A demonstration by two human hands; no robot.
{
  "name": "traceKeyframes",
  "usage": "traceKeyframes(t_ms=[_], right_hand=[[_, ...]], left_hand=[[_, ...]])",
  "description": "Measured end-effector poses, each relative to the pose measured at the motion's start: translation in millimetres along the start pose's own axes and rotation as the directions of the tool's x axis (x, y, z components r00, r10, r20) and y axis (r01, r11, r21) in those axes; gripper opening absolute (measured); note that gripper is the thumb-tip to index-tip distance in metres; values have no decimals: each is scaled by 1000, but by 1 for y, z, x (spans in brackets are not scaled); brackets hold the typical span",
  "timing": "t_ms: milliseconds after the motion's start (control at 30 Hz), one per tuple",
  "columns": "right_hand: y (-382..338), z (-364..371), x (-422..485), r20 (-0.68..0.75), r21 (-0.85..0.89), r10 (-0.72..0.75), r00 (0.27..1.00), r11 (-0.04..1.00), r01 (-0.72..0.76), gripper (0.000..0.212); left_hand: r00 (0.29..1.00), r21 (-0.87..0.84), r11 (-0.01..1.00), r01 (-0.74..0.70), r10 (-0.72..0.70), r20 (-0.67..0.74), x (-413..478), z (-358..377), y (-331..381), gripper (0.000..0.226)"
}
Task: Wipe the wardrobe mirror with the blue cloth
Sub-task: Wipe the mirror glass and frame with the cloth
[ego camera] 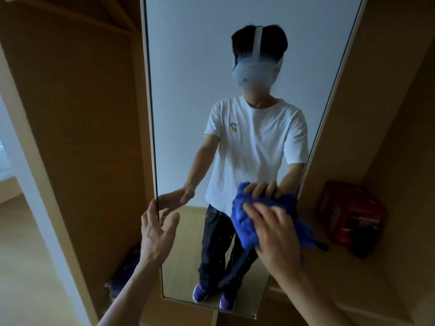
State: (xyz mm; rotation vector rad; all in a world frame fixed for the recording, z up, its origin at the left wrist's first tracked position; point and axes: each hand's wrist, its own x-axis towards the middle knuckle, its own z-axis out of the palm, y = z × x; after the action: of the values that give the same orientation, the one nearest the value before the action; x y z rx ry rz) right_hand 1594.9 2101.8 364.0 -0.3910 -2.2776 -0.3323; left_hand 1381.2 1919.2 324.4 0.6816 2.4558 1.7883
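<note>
You are pressing the blue cloth (247, 222) against the wardrobe mirror (188, 90) with your right hand (275, 234) at the lower right of the frame, fingers curled over the bunched fabric and clamping it flat to the glass near the mirror's right edge. Your left hand (156, 231) is hanging spread and empty at the lower centre-left, its fingertips lying at the mirror's left edge; whether they are touching the frame is hard to tell. The mirror's long axis is running nearly vertical, leaning slightly in this wide view, and almost all of its glass is lying above and to the left of the cloth. So the stroke you are setting up probably needs to travel up and leftward, and your right hand, already on the cloth, is the one placed to drive it.
</note>
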Motion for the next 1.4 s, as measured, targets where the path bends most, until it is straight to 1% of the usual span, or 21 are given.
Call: traceKeyframes(t_ms=[33, 67, 100, 167, 233, 300, 367, 433, 500, 567, 667, 733, 800, 867, 933, 1000, 1100, 1167, 1233, 1300, 1400], right_hand=[[-4, 7, -13, 71, -5, -14, 997, 1000, 14, 83], [-5, 11, -17, 106, 4, -25, 994, 1000, 25, 84], [-5, 10, -15, 106, 21, -33, 994, 999, 31, 82], [-6, 0, 5, 53, 43, -33, 998, 999, 30, 72], [-6, -20, 40, -60, 55, -17, 998, 998, 21, 63], [-4, -35, 73, -136, 44, 18, 991, 999, -12, 62], [-9, -35, 82, -156, 30, 29, 987, 999, -24, 64], [-17, -19, 61, -115, 47, -4, 993, 999, 9, 66], [-27, 3, 24, -3, 39, -79, 997, 996, 79, 75], [-34, 19, -2, 93, 33, -128, 987, 992, 125, 81], [-36, 22, 1, 123, 62, -126, 984, 991, 119, 78], [-37, 12, 19, 94, 71, -113, 989, 992, 107, 75], [-37, -4, 47, -1, 85, -73, 997, 994, 73, 70], [-38, -16, 74, -95, 101, -36, 995, 994, 45, 66], [-41, -14, 81, -129, 87, -20, 991, 996, 31, 66], [-46, 0, 64, -98, 69, -30, 995, 997, 37, 75], [-58, 29, 18, 48, 32, -114, 992, 993, 112, 87], [-65, 39, 3, 121, 44, -140, 983, 990, 135, 84], [-72, 38, 5, 151, 55, -112, 982, 993, 105, 81], [-77, 29, 22, 122, 63, -90, 989, 995, 83, 77], [-93, 10, 71, -1, 57, -66, 998, 996, 66, 62]], left_hand=[[1000, -4, 1000, -4, 4, -2, 1, 0, 0, 83], [1000, -10, 1000, -8, 8, -1, 1, -1, 0, 81], [1000, -18, 1000, -9, 9, 4, 2, -2, 1, 83], [1000, -28, 1000, 2, -1, 8, 2, -3, 2, 89], [1000, -20, 1000, 8, -8, 7, 0, -3, 3, 92], [1000, -11, 1000, 13, -13, 7, -2, -1, 3, 93], [1000, -9, 1000, 11, -11, 5, -2, -1, 3, 92], [1000, -20, 1000, 6, -6, -5, 1, -2, 1, 86], [1000, -29, 1000, 2, -2, -3, 3, -3, -1, 77], [1000, -36, 999, 10, -10, 18, 3, -5, -1, 79], [998, -32, 999, 25, -23, 54, 4, -10, 3, 83], [995, -21, 999, 48, -46, 86, 3, -12, 7, 89], [993, -34, 998, 60, -56, 108, -1, -15, 9, 93], [991, -54, 997, 60, -53, 124, -4, -18, 9, 89], [987, -78, 995, 60, -48, 153, -5, -22, 6, 84], [982, -106, 993, 46, -25, 185, -4, -26, 2, 79], [977, -100, 995, 1, 20, 211, -2, -31, -5, 78], [970, -81, 997, -10, 29, 240, 1, -34, -9, 81], [967, -76, 997, -12, 31, 252, 3, -36, -12, 84], [968, -91, 996, -11, 33, 250, 2, -37, -11, 86], [962, -111, 993, -30, 59, 267, 1, -42, -13, 86]])
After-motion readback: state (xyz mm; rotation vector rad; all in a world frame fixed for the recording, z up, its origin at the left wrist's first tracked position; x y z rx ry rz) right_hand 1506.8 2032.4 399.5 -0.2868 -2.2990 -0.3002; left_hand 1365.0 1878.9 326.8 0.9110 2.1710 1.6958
